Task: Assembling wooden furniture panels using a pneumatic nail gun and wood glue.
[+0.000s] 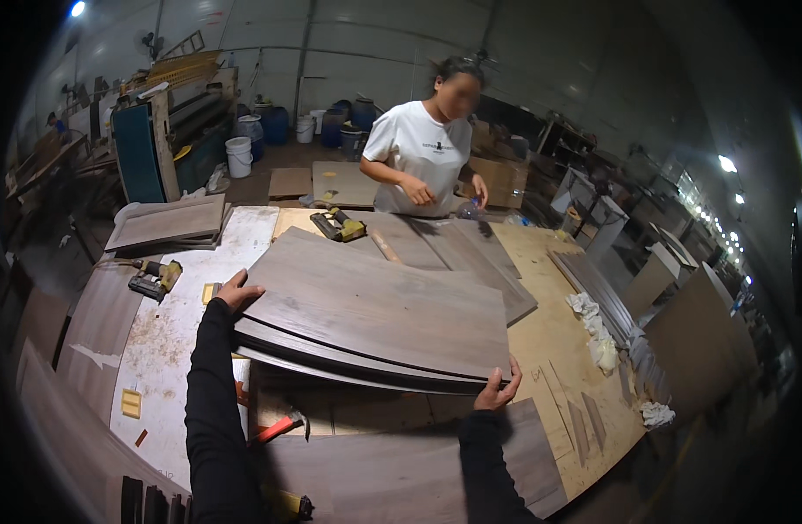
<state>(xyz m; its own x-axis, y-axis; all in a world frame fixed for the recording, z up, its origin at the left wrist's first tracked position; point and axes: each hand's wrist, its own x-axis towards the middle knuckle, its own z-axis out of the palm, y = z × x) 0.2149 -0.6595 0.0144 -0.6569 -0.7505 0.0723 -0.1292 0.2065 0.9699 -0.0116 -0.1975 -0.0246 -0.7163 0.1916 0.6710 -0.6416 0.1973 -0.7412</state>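
Both my hands hold a short stack of brown wood-grain boards [379, 301], tilted above the worktable. My left hand [235, 293] grips the left end, thumb on the top face. At the near right corner, my right hand [499, 389] has its fingers wrapped round the edge. The undersides of the boards and some of my fingers are hidden. Beneath the stack's near edge lies a hammer [280, 427] with a red handle. Another wood-grain board [409, 476] lies flat on the near side of the table, between my forearms.
A nail gun [156, 278] lies at the left, another [340, 225] behind the boards. Across the table stands a person [423, 153] in a white shirt. More boards [169, 223] are piled at the far left. Crumpled white wrapping [597, 332] and thin wood strips [584, 424] are on the right.
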